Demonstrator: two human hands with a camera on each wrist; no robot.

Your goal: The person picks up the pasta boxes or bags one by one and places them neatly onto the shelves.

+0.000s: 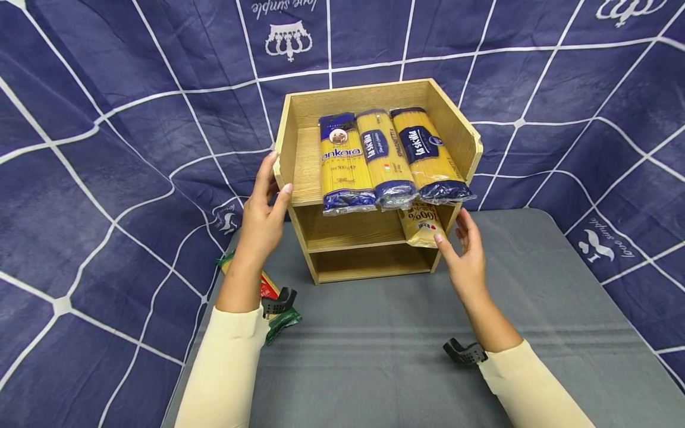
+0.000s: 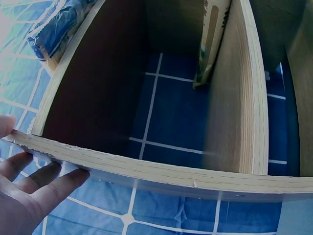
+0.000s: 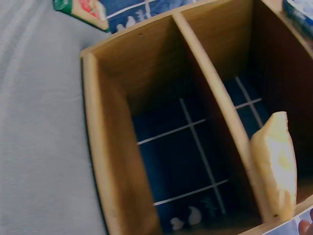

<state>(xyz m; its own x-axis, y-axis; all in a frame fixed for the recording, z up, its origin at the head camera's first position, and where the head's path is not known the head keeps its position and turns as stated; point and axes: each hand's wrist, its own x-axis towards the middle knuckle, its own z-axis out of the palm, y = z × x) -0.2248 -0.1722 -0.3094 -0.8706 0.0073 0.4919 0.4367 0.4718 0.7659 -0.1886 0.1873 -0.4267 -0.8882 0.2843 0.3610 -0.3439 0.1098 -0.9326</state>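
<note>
My left hand grips the left side panel of a small wooden shelf, thumb by the front edge, fingers along the outside. Beside the right panel is my right hand, fingers loosely extended outside it. Its thumb tip is at the corner of a gold packet printed "100%". That packet stands out past the front edge of the middle level, at the right; its back part is hidden from above. On top lie an Ankara spaghetti pack and two La Sicilia spaghetti packs, one central, one right.
A green and red packet lies on the grey table left of the shelf, partly covered by my left forearm. Blue checked cloth hangs behind and at both sides. The bottom compartment faces me.
</note>
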